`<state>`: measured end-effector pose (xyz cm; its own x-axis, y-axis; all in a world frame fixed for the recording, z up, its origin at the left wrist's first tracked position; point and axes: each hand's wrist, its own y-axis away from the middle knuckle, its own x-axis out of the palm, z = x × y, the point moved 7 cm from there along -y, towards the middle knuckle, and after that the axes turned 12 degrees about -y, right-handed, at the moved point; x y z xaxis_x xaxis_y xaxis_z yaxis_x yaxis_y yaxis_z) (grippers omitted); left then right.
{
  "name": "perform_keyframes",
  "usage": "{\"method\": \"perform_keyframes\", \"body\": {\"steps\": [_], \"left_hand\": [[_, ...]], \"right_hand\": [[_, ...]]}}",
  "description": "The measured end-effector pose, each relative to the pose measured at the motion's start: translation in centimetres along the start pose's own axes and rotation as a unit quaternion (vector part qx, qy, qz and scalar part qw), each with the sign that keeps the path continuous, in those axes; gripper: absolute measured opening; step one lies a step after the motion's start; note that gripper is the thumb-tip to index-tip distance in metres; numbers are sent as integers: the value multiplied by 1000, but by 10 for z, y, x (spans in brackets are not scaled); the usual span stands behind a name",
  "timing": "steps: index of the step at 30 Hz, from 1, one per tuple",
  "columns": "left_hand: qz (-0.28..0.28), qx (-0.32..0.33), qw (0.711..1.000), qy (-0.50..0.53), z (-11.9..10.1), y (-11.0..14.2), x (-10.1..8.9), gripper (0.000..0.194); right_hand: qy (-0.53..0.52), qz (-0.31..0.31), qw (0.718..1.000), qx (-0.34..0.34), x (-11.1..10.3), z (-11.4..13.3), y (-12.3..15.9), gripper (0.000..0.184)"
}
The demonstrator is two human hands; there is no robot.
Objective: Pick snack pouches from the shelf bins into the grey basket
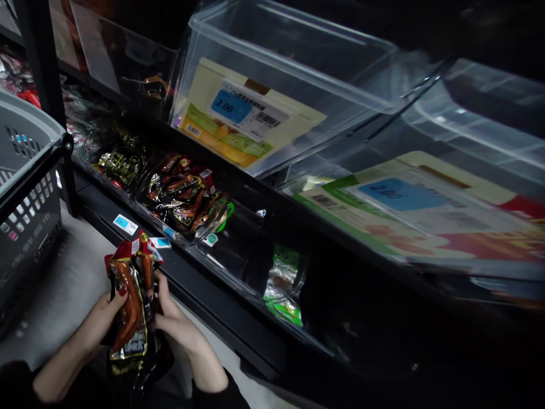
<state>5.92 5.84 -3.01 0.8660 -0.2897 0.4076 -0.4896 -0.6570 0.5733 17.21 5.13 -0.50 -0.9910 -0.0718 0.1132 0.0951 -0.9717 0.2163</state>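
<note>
Low at the left of the head view, I hold black-and-red snack packs [130,307] with clear windows showing glossy brown meat pieces. My left hand [99,318] is closed on their left side, its thumb with a dark red nail pressed on the front. My right hand [176,321] grips the right side, some of its fingers hidden behind the packs. Similar meat packs [183,193] lie heaped in a clear bin on the low shelf just beyond my hands.
A grey shopping basket [25,210] stands at the left, its black handle down on the near side. Dark packs [123,165] fill the neighbouring bin. A green-and-silver pack [284,284] lies farther right on the shelf. Clear bins [289,62] with price cards hang over it.
</note>
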Motion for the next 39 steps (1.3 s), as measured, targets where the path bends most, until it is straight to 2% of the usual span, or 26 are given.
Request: {"method": "perform_keyframes", "body": {"steps": [1,3,4,5,6,8,11,13,15,17,18,20,22,23,25,27,28,30,32,34,36,39], "left_hand": [[2,2,1000,4,-1,0,1,41],[-8,9,1000,3,-2,0,0,40],[-22,15,1000,-2,-3,0,-2,40],[-39,22,999,-10,-4,0,-5,39],[-55,31,998,-23,-5,-1,-7,39],[-77,51,994,-51,-7,-1,-10,38],[-82,83,989,-87,-11,-1,-12,36],[-75,88,988,-105,-12,-1,-13,38],[-68,93,987,-112,-14,0,-15,46],[-58,108,985,-120,-17,1,-15,51],[-54,119,983,-128,-18,1,-15,52],[-47,138,978,-149,-21,1,-14,49],[-55,153,973,-162,-22,0,-13,46],[-59,161,971,-164,-23,0,-12,45],[-67,171,969,-166,-23,0,-9,42],[-72,153,972,-162,-21,-1,-8,38],[-73,134,976,-154,-19,-2,-8,36],[-75,93,986,-118,-14,-2,-9,34],[-64,61,994,-67,-10,0,-8,34],[-45,37,998,-27,-7,1,-6,34],[-24,21,999,-5,-6,1,-3,34],[-22,26,999,9,-6,1,-2,32]], "right_hand": [[-11,-39,999,-17,-5,5,0,60],[19,-159,983,-84,-17,24,7,35],[49,-202,971,-115,-19,34,13,23],[83,-214,965,-130,-16,43,16,15],[118,-201,964,-126,-10,49,18,13],[176,-145,971,-77,6,50,17,15],[196,-100,975,-14,18,44,16,19],[167,-85,982,-29,19,47,18,25],[157,-105,978,-94,14,59,25,29],[216,-151,944,-200,9,80,38,30],[277,-172,911,-253,11,90,46,31],[430,-179,820,-333,27,101,58,30],[557,-138,741,-349,51,93,57,28],[597,-110,718,-340,62,83,54,28],[632,-60,704,-320,80,63,46,28],[626,-18,717,-308,91,50,41,22],[608,5,734,-302,92,47,40,16],[540,36,796,-271,85,49,37,6],[436,-3,874,-214,61,58,32,6],[347,-98,923,-138,29,63,26,3],[296,-162,938,-73,7,59,21,6],[249,-164,954,-9,0,43,14,20]]}}
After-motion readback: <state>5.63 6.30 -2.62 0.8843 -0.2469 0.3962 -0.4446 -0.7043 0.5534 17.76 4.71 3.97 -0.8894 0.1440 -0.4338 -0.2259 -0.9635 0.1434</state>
